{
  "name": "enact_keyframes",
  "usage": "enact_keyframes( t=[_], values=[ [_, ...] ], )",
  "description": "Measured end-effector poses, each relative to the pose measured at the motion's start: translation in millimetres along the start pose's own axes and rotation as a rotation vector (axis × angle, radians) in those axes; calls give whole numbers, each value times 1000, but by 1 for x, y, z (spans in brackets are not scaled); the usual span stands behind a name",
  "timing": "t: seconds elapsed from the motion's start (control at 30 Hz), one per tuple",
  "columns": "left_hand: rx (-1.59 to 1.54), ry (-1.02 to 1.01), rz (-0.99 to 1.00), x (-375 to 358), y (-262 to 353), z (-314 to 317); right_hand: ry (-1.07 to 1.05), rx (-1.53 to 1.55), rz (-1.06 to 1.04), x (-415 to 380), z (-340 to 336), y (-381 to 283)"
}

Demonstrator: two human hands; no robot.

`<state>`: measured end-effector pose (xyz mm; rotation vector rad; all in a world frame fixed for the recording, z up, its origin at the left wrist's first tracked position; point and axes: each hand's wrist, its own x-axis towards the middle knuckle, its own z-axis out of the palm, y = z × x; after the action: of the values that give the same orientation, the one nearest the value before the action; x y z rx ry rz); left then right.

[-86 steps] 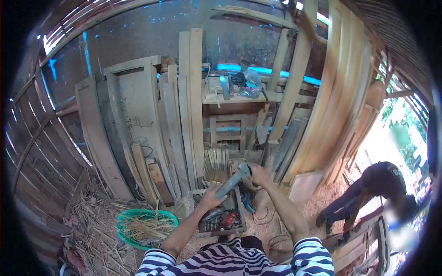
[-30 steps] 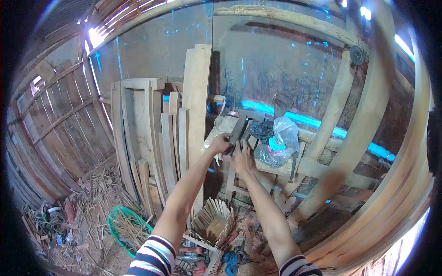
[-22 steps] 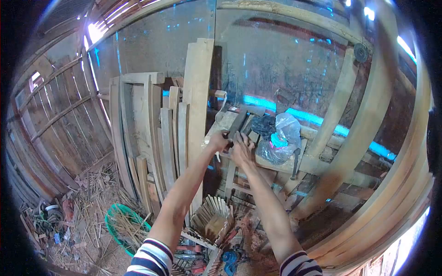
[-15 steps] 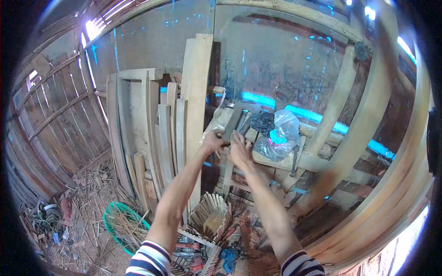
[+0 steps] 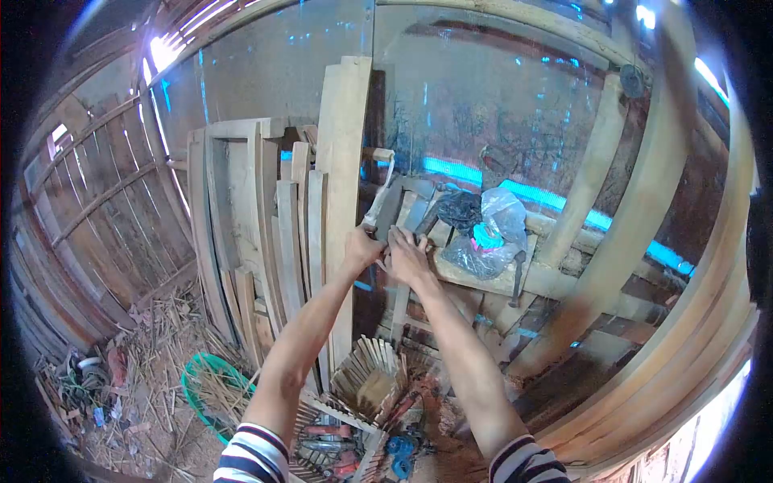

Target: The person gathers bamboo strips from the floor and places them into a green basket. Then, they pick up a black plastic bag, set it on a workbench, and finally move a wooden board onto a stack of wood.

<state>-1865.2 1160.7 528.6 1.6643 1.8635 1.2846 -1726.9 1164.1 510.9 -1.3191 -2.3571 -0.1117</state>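
A flat grey bar (image 5: 389,206) points away from me above the cluttered bench, its near end between my hands. My left hand (image 5: 364,249) is closed at the left of that end, fingers curled. Bent over the near end from the right are the fingers of my right hand (image 5: 407,258). The fingers hide the exact grip and anything small between them. Just right of the bar lies another bluish-grey piece (image 5: 415,214). Farther right are a black plastic bag (image 5: 460,211) and a clear plastic bag (image 5: 501,216) with a bright blue item (image 5: 486,236).
A dark metal tool (image 5: 517,280) rests at the bench's right edge. Tall boards (image 5: 342,137) lean on the left wall. Below stand a slatted wooden container (image 5: 372,385) and a green-rimmed basket (image 5: 190,396). Long curved planks (image 5: 692,362) run along the right side.
Both hands have shifted slightly left, and the grey bar has moved left with them. My right hand has turned, with more of its back and knuckles showing. The bags stay put.
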Motion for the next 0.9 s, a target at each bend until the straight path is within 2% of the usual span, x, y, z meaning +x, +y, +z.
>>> enact_keyframes(
  t=[0.1, 0.13, 0.2, 0.23, 0.3, 0.33, 0.4, 0.43, 0.47, 0.5, 0.53, 0.57, 0.6, 0.63, 0.7, 0.73, 0.77, 0.8, 0.83, 0.87, 0.9],
  values=[
    [41, 50, 23, 8, -6, 7, 60, -41, -104, 0, 4, 2],
    [44, 56, 19, 12, -10, 11, 110, -1, -68, 1, 6, 1],
    [131, 165, 159, 17, -11, 14, 135, -29, 27, 3, 5, -1],
    [49, 50, 34, 19, -14, 13, 125, -25, 16, 2, 7, -3],
    [14, 92, 191, 18, -27, 11, 185, -39, 118, 0, 13, -6],
    [16, 104, 172, 18, -32, 10, 195, -8, 93, -1, 15, -7],
    [-334, -142, -19, 14, -30, 0, 155, 34, 76, -3, 6, -13],
    [-185, -98, 11, 14, -35, 1, 103, 45, 80, -6, -8, -21],
    [-213, -133, 28, 6, -35, -7, 64, 9, 105, -5, -10, -25],
    [-304, -152, -46, -15, -6, -31, 24, -22, 123, -6, -9, -28],
    [-167, -208, -24, -13, -21, -28, 104, -5, 115, -9, -13, -34],
    [-234, -99, 19, 0, -58, 4, 155, -26, 72, -6, 5, -22],
    [-141, -105, -85, -21, -32, -22, 164, -52, 134, -18, -4, -36],
    [-175, -36, -164, -42, -23, -37, 233, 37, 61, -26, 5, -29],
    [-332, 162, -11, -61, -58, -26, 428, -59, -20, -54, -3, -50],
    [-320, 195, -129, -81, -72, -21, 480, -8, -65, -70, 3, -53],
    [-352, 227, -39, -125, -67, -55, 434, 18, -12, -97, 5, -68],
    [-448, 339, 68, -153, -95, -49, 382, 41, 36, -129, 5, -87],
    [-545, 129, -328, -197, -93, -73, 386, 174, -2, -162, 9, -100],
    [-621, 261, -129, -243, -125, -72, 277, 246, 105, -200, 35, -109],
    [-504, 233, -260, -295, -142, -87, 246, 278, 79, -240, 72, -104]
  ],
)
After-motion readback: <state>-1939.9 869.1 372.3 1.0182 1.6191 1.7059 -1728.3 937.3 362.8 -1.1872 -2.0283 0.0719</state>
